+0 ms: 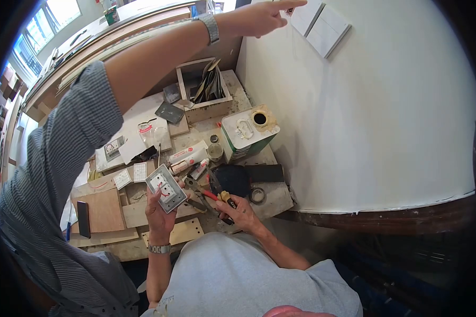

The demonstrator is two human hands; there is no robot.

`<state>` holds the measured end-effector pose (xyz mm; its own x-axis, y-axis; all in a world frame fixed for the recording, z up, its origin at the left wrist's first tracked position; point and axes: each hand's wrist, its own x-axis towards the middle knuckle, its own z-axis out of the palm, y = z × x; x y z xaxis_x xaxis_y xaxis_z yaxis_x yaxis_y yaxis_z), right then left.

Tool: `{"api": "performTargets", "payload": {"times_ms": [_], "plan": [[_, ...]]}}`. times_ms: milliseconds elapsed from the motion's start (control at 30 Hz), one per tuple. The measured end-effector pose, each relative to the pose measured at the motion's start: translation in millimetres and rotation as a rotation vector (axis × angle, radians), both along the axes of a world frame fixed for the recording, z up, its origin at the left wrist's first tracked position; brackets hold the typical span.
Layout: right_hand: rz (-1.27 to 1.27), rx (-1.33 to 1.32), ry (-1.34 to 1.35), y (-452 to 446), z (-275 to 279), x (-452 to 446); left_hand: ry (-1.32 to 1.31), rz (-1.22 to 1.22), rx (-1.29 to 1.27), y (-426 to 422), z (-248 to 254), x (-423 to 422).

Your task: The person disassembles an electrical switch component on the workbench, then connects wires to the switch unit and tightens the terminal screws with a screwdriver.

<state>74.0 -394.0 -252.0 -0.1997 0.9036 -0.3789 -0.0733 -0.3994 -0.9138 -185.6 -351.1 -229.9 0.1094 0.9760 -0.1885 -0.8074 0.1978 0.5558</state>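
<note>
Grey shirt cloth (254, 274) is seen nearest; a tilted socket plate (167, 191) is pinched by the left hand (159, 217) — pliers (210, 195) are gripped by the right hand (241, 213), forearm (280, 250) slanted inward.

This looked like a workshop: a cluttered wooden workbench (276, 203) held a green-and-white rectangular metal can (241, 139) on the right and, farther off, an open wooden box (209, 111) of dark sheets (208, 87); red-handled metal pliers (210, 195) lay nearer.
</note>
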Motion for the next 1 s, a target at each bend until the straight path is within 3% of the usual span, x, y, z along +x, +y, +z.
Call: {"api": "performTargets", "payload": {"times_ms": [633, 1000], "plan": [[-0.004, -0.077, -0.063, -4, -7, 6, 0.011, 0.037, -0.052, -11, -25, -11], [0.127, -0.18, -0.202, 3, -26, 22, 0.067, 0.002, -0.206, -9, -43, -12]]}}
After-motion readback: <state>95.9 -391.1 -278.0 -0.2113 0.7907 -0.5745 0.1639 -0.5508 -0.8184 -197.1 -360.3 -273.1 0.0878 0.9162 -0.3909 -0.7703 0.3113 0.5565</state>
